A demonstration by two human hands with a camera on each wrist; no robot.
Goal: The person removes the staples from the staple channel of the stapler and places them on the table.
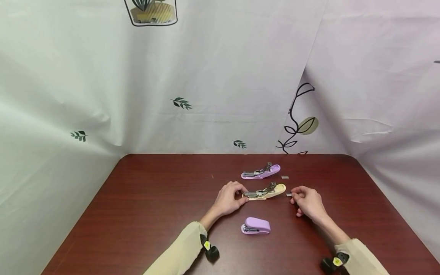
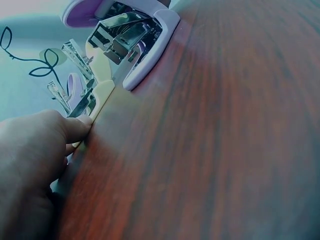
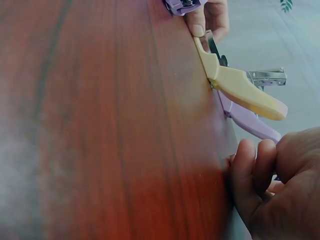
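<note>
A cream-yellow stapler [image 1: 275, 190] lies opened out flat on the table, its metal magazine exposed. My left hand [image 1: 229, 198] holds its left end between thumb and fingers, as the left wrist view also shows. At the stapler's right end is a small grey strip of staples [image 1: 288, 195]. My right hand [image 1: 307, 202] has thumb and forefinger at the strip's right edge, pinching it. In the right wrist view, the curled fingers [image 3: 243, 172] hide the strip.
Behind the yellow stapler lies an opened purple stapler [image 1: 271, 171], with another staple strip [image 1: 285, 177] to its right. A closed purple stapler [image 1: 258, 225] sits nearer me, between the forearms. A white patterned cloth [image 1: 220, 76] hangs around the brown table [image 1: 154, 198].
</note>
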